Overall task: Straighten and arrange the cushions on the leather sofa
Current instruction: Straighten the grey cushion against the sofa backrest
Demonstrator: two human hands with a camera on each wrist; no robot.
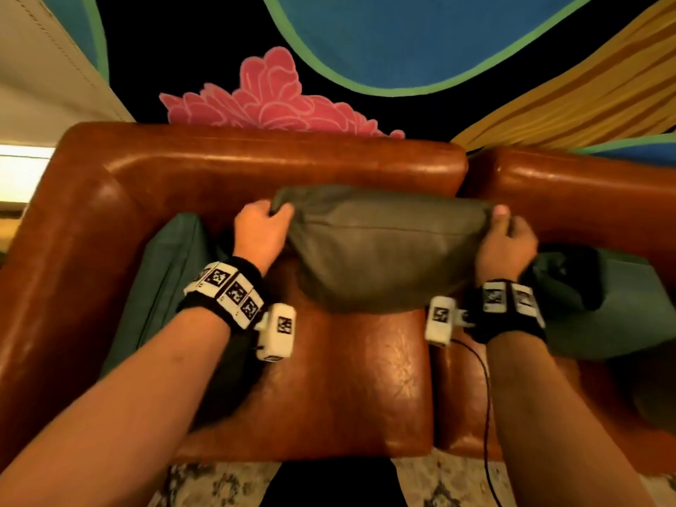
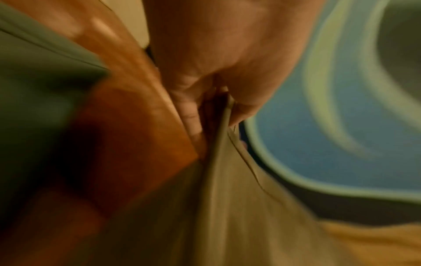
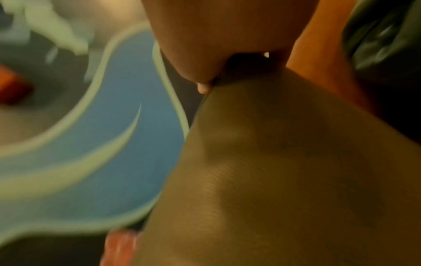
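Note:
An olive-grey cushion (image 1: 380,247) is held up over the seat of the brown leather sofa (image 1: 347,378), in front of its backrest. My left hand (image 1: 261,228) pinches the cushion's upper left corner, and the left wrist view shows the fabric (image 2: 227,198) gathered between thumb and fingers (image 2: 193,115). My right hand (image 1: 506,237) grips the upper right corner, with the cushion (image 3: 284,171) filling the right wrist view. A dark green cushion (image 1: 161,283) leans against the left armrest. Another green cushion (image 1: 600,305) lies on the seat at the right.
A wall (image 1: 402,38) painted with blue, green, pink and yellow shapes rises behind the sofa. A patterned rug (image 1: 439,481) lies at the sofa's front edge. A thin cable (image 1: 484,397) hangs from my right wrist device over the seat.

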